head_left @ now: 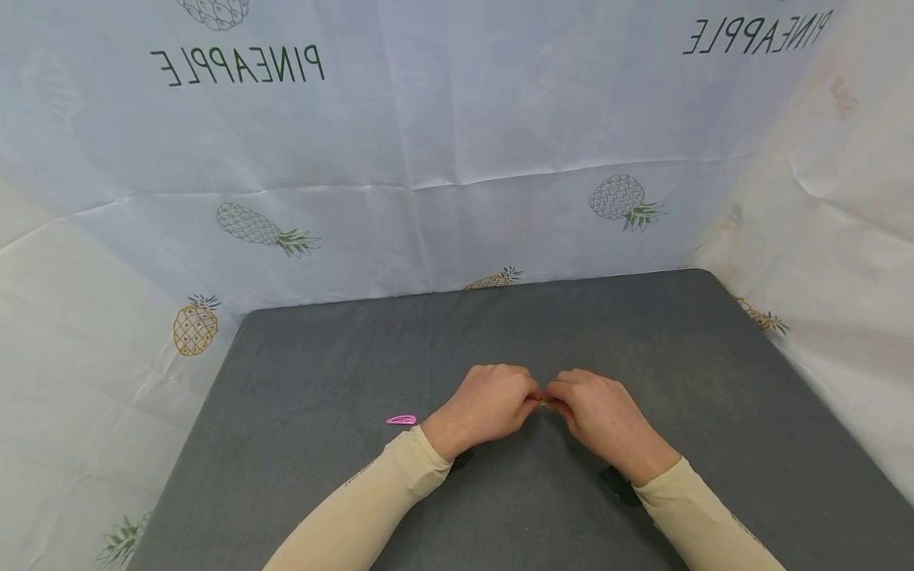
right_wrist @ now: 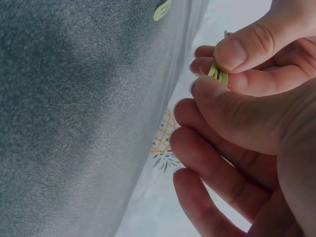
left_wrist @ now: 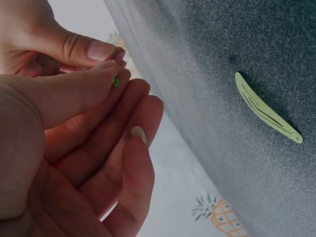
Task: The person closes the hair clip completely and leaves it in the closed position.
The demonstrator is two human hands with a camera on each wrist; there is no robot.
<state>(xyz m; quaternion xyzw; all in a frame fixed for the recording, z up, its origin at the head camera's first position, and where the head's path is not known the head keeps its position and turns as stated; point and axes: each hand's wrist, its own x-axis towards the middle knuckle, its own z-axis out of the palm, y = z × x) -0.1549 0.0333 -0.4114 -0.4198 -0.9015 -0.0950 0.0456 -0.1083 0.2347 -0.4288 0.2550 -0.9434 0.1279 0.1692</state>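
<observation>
My left hand (head_left: 494,403) and right hand (head_left: 601,414) meet above the table, thumb tips almost together. Between them they pinch a small yellow-green snap hair clip (right_wrist: 217,74), one hand at each end; fingers cover most of it. Only a green speck of this clip (left_wrist: 115,81) shows in the left wrist view. A pink snap hair clip (head_left: 401,419) lies on the table, left of my left wrist. The wrist views show another yellow-green hair clip (left_wrist: 266,111) lying flat on the cloth; I cannot make it out in the head view.
A dark grey cloth-covered table (head_left: 321,357) with rounded far corners lies under my hands. White curtains (head_left: 428,230) printed with pineapples hang behind it and at both sides. Dark wrist-camera parts (head_left: 618,485) show beneath my sleeves.
</observation>
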